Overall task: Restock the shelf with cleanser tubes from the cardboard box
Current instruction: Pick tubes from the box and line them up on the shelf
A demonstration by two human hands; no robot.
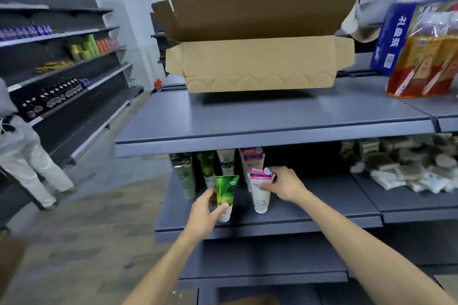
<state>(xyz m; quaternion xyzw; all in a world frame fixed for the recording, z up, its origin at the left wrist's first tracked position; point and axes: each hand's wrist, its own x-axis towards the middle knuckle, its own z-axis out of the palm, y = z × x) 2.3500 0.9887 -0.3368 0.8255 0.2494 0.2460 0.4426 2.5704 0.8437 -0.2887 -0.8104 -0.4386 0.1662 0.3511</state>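
— What's on the top shelf (272,116), mid-frame?
— An open cardboard box (257,66) at centre; a red-and-gold bag (426,62) at the right edge.
— And the middle shelf (309,208) below?
— Cleanser tubes standing cap-down at centre: a green tube (225,195) and a white-and-pink tube (260,193) in front, more tubes (205,168) behind them. Loose packets (406,166) piled at right.

Legible text is scarce. The blue pack (394,32), at two o'clock on the top shelf (272,116), bears large white Chinese characters running down its face; the first reads "礼", the rest are unclear. The white tube (260,193) at centre, with a pink band, shows the letters "Fac" on its body; the band's small print is blurred. The green tube (225,193) just beside it at nine o'clock carries small white print, unreadable. The cardboard box (257,66) at twelve o'clock shows no print.
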